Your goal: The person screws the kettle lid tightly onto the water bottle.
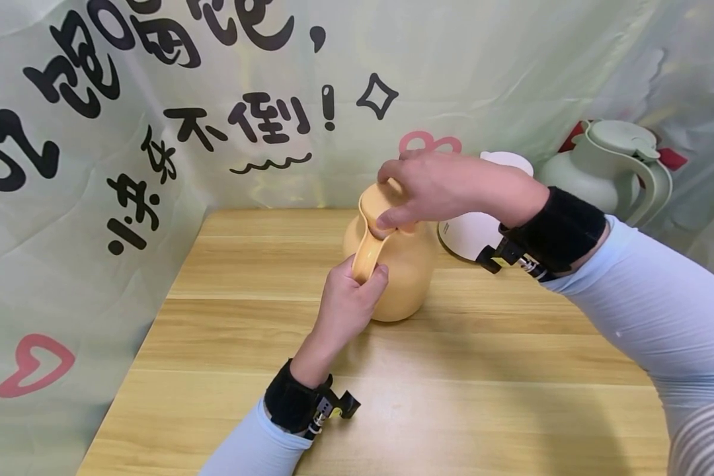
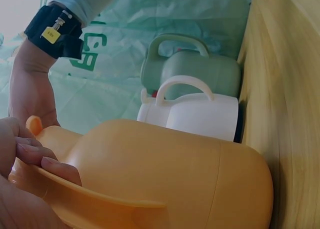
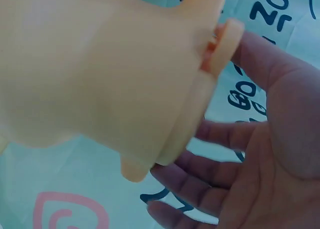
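An orange thermos jug (image 1: 401,291) stands upright on the wooden table, its handle toward me. My left hand (image 1: 348,304) grips the handle (image 1: 367,258), thumb along its near side. From above, my right hand (image 1: 446,186) holds the round lid (image 1: 379,202), thumb at its near edge and fingers over the far side. In the right wrist view, the right thumb lies at a small tab (image 3: 228,46) by the lid, and the fingertips are at the lid's rim (image 3: 187,121). The left wrist view shows the left fingers (image 2: 60,169) curled over the handle top.
Close behind the orange jug to the right is a white jug (image 1: 470,237), partly hidden by the right arm. Beyond it stands a pale green jug (image 1: 577,175) with a lid and handle. A printed cloth (image 1: 512,73) hangs along the table's back and left edges.
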Motion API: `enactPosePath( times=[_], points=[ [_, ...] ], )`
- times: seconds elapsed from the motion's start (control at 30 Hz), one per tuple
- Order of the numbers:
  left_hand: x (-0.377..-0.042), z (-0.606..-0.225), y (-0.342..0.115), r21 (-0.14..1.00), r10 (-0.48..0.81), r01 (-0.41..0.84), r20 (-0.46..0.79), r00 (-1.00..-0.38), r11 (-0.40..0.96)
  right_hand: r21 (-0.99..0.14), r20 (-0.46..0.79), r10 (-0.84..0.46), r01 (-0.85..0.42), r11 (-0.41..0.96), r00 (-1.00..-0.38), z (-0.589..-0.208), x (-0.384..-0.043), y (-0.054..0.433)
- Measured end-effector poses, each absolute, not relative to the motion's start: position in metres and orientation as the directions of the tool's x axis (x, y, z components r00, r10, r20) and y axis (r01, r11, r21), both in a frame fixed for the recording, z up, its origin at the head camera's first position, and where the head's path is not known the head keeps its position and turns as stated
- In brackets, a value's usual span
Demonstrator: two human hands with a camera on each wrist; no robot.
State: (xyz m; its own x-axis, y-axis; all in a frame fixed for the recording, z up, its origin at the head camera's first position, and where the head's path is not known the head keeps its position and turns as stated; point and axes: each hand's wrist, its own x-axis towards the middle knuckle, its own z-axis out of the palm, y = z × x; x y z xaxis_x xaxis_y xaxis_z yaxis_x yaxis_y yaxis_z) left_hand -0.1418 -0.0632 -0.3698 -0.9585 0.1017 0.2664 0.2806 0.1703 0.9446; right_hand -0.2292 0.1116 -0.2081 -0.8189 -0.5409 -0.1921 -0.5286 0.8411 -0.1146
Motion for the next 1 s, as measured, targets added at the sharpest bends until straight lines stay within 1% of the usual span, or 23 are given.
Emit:
enactPosePath(
  times=[0.1, 0.17, 0.23, 0.3, 0.4, 0.53, 0.67, 0.77, 0.87, 1.0],
  points=[
    [-0.142, -0.37, -0.064, 0.946, 0.107, 0.277, 0.262, -0.959, 0.169, -0.052, -0.176, -0.484, -0.483, 0.874, -0.857, -0.209, -0.228, 0.108],
    [-0.142, -0.37, -0.064, 0.946, 0.108, 0.278, 0.262, -0.959, 0.169, -0.021, -0.161, -0.464, -0.467, 0.884, -0.871, -0.211, -0.227, 0.107],
    [-0.143, -0.37, -0.064, 0.946, 0.109, 0.277, 0.262, -0.959, 0.169, -0.009, -0.145, -0.459, -0.463, 0.886, -0.877, -0.212, -0.227, 0.107],
    [-0.143, -0.37, -0.064, 0.944, 0.108, 0.28, 0.265, -0.958, 0.171, -0.03, -0.137, -0.47, -0.471, 0.882, -0.872, -0.213, -0.227, 0.109],
    [-0.143, -0.369, -0.064, 0.944, 0.106, 0.283, 0.268, -0.957, 0.172, -0.115, -0.15, -0.522, -0.51, 0.853, -0.839, -0.214, -0.229, 0.113],
    [-0.143, -0.369, -0.064, 0.943, 0.103, 0.288, 0.274, -0.956, 0.167, -0.248, -0.195, -0.621, -0.574, 0.78, -0.76, -0.214, -0.233, 0.122],
    [-0.143, -0.37, -0.064, 0.942, 0.101, 0.29, 0.276, -0.956, 0.169, -0.339, -0.281, -0.647, -0.557, 0.758, -0.709, -0.209, -0.237, 0.133],
    [-0.143, -0.37, -0.064, 0.942, 0.101, 0.291, 0.277, -0.955, 0.169, -0.367, -0.319, -0.658, -0.552, 0.749, -0.682, -0.205, -0.24, 0.139],
    [-0.143, -0.37, -0.064, 0.942, 0.104, 0.29, 0.275, -0.956, 0.169, -0.371, -0.3, -0.69, -0.586, 0.721, -0.658, -0.203, -0.242, 0.142],
    [-0.143, -0.37, -0.064, 0.944, 0.102, 0.282, 0.267, -0.958, 0.174, -0.373, -0.241, -0.704, -0.606, 0.703, -0.668, -0.205, -0.244, 0.143]
  ],
)
